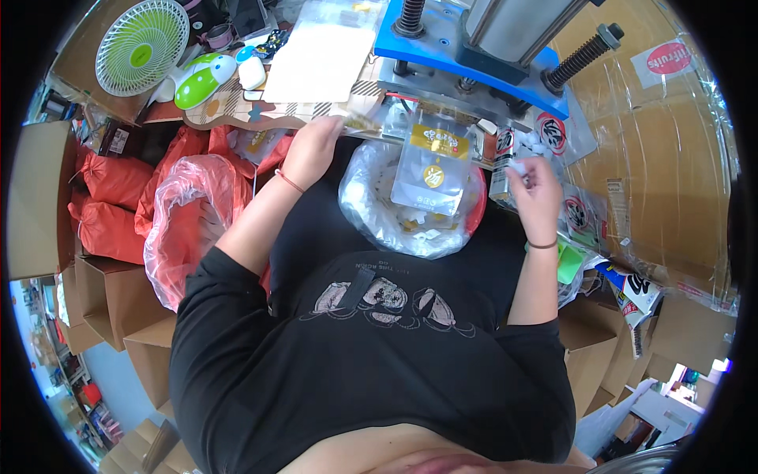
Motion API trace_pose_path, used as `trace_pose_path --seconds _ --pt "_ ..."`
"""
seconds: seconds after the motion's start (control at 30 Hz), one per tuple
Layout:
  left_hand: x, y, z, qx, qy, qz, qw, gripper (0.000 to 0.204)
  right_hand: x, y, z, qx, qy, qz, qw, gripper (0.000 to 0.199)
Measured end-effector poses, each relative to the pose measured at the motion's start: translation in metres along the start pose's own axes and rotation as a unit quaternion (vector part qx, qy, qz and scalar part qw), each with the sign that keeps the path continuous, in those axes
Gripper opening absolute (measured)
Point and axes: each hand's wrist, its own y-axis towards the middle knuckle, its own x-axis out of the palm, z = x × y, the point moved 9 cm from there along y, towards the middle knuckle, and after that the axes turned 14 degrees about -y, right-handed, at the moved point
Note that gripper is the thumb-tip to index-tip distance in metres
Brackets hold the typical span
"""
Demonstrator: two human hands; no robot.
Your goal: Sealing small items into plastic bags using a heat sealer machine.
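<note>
1. Right of center in the frame, my right hand (537, 197) has a small white piece (517, 168) pinched in its fingertips.
2. Upper middle, my left hand (312, 148) is up by the table edge; it's blurry at the fingertips, so can't tell if I'm gripping anything.
3. Just above center, a clear pouch (431, 188) with gold print hangs over the bag-lined bin (357, 193), below the blue-plated press (482, 57) at the top.
</note>
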Motion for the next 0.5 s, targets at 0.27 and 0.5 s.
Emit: trace_pose_path --seconds 0.27,0.5 --pt "0.057 0.001 0.069 -0.152 -0.433 -0.116 0.881 0.021 0.013 0.015 -0.078 -0.046 0.391 -0.002 0.919 0.015" --pt "0.111 -0.015 0.107 -0.212 -0.575 -0.211 0.762 0.026 0.008 0.029 -0.063 -0.046 0.324 -0.060 0.943 0.017"
